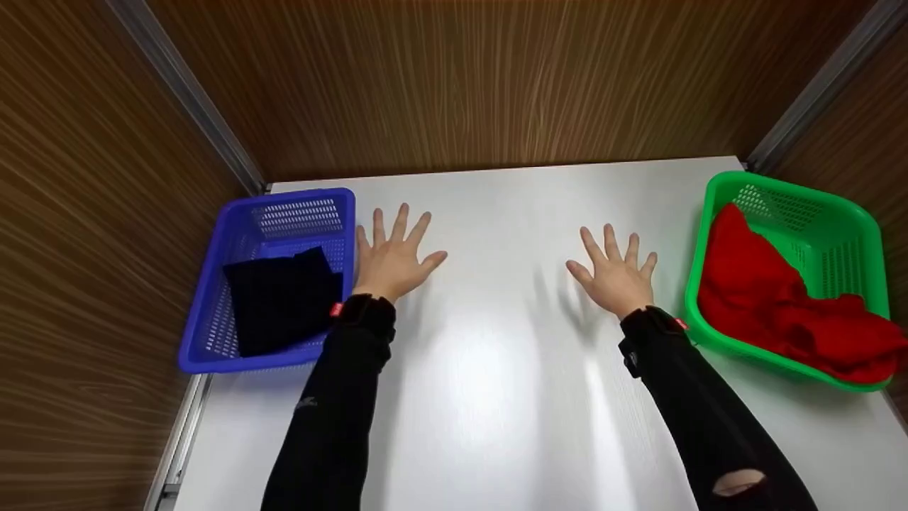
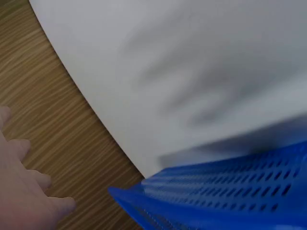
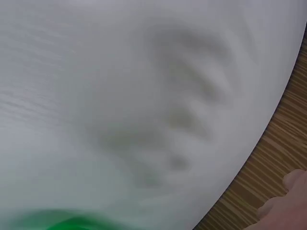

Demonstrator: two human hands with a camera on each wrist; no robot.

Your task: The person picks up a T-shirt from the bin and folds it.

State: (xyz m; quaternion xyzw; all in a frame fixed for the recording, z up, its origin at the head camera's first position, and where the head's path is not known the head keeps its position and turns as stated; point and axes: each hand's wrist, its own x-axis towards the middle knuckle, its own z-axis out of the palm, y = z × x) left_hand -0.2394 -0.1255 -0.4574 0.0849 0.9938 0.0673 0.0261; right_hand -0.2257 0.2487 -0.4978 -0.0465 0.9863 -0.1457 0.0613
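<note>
My left hand (image 1: 394,264) is held over the white table with its fingers spread, right beside a blue basket (image 1: 198,312). Inside that basket lies a folded black cloth (image 1: 284,301). On the other side, my right hand (image 1: 618,280) also has spread fingers and holds nothing. A green basket (image 1: 872,248) stands to its right, a short gap away. Red cloth (image 1: 759,284) lies crumpled in it and hangs over the near right rim. The left wrist view shows several fingertips and the blue basket's perforated wall (image 2: 230,187). Only part of the right hand (image 3: 288,206) shows in the right wrist view.
Wood-grain panels enclose the white table (image 1: 489,341) at the back (image 1: 454,85), left (image 1: 85,270) and right. Metal posts (image 1: 188,96) stand at the back corners. Both hands cast soft shadows on the tabletop.
</note>
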